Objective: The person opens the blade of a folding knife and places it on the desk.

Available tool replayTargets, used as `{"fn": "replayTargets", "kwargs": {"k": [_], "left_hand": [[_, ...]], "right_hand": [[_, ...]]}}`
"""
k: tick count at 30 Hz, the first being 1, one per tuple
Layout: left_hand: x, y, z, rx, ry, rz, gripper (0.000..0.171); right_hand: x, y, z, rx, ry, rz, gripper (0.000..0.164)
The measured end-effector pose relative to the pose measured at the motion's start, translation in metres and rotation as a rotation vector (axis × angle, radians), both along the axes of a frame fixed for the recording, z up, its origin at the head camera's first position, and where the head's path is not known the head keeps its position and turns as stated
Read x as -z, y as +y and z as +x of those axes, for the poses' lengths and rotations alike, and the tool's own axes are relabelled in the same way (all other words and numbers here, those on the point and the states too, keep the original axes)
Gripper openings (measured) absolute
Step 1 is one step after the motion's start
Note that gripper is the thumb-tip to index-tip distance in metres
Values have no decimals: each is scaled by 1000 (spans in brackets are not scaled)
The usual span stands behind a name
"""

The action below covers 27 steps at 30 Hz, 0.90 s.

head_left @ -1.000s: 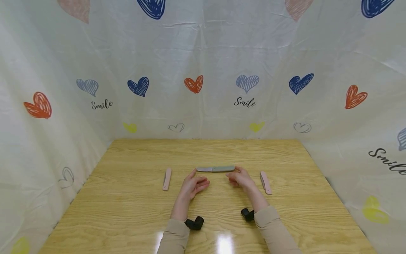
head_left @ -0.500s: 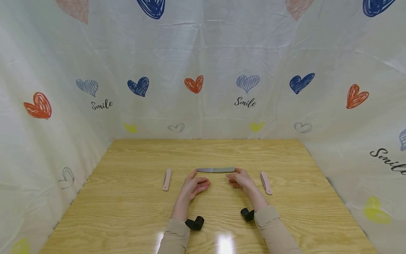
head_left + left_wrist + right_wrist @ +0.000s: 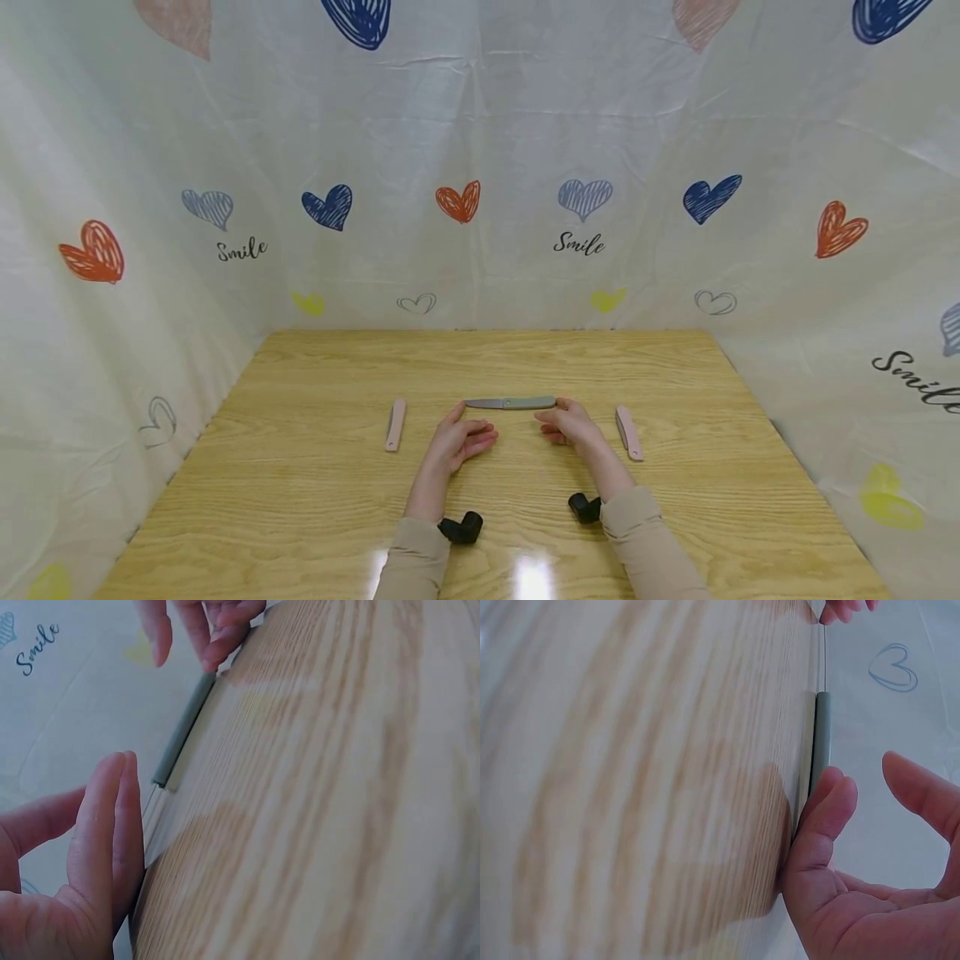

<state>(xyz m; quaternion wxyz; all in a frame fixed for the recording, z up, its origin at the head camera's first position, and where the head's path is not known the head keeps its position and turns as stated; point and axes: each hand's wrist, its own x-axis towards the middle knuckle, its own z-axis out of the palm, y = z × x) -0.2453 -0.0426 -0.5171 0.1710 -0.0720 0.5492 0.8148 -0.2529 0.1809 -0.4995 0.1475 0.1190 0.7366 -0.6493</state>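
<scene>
A folding knife [image 3: 528, 402] with a grey-green handle lies crosswise on the table, its blade [image 3: 483, 403] swung out to the left. At the blade's tip are the fingertips of my left hand [image 3: 456, 437], the other fingers loosely extended below. My right hand [image 3: 573, 423] has its fingertips at the handle's far end, thumb held apart. In the left wrist view the green handle [image 3: 184, 731] runs between both hands; in the right wrist view, fingers [image 3: 832, 806] rest beside the handle [image 3: 821, 739]. Neither hand grips the knife.
One pink folded knife [image 3: 395, 425] lies left of the hands, and another pink folded knife [image 3: 629, 432] lies close to the right forearm. The wooden table [image 3: 300, 500] ends at a white curtain [image 3: 510, 275] printed with hearts. Each wrist carries a black camera mount [image 3: 462, 527].
The knife has shifted very slightly toward me and lies straighter, its blade looking narrower and darker than a second ago. Both hands stay almost still at its two ends.
</scene>
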Motion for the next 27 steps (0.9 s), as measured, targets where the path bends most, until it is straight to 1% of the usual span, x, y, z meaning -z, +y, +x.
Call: {"fn": "replayTargets", "kwargs": {"k": [7, 12, 15, 19, 22, 27], "left_hand": [[1, -2, -1, 17, 4, -10, 76], [-3, -3, 2, 12, -2, -61, 77], [-6, -4, 4, 0, 4, -103, 77], [-13, -5, 6, -31, 29, -168, 74], [-20, -7, 8, -56, 55, -238, 67], [-31, -15, 10, -64, 113, -361, 53]], "right_hand": [[-2, -1, 1, 3, 2, 4, 82], [-6, -4, 3, 26, -1, -14, 84], [-7, -8, 5, 45, 16, -12, 83], [-10, -16, 9, 32, 68, 4, 79], [-15, -25, 13, 11, 104, 1, 74], [-26, -50, 23, -16, 160, -17, 63]]}}
